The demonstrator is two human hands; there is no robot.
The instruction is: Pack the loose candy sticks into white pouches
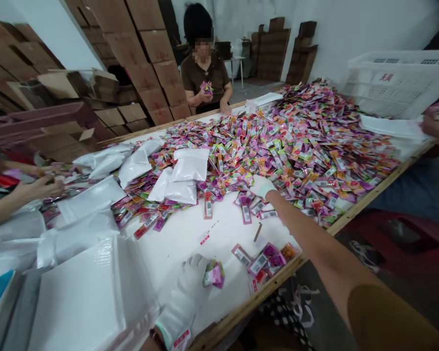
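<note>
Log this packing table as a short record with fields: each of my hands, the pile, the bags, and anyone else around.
left hand: gloved, holds a bunch of packets
right hand: gloved, reaching into the packet pile
table: white top, wooden edge
white bags: lying flat beside the pile
crate: white, far right
others: seated person opposite holding packets; hands at left and right edges

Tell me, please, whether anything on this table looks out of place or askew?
Among the packets, one small brown stick lies alone on the bare white table, unlike anything else there. A few loose packets sit right at the near wooden edge. The left hand grips a bunch of packets; the right hand reaches into the heap.
</note>
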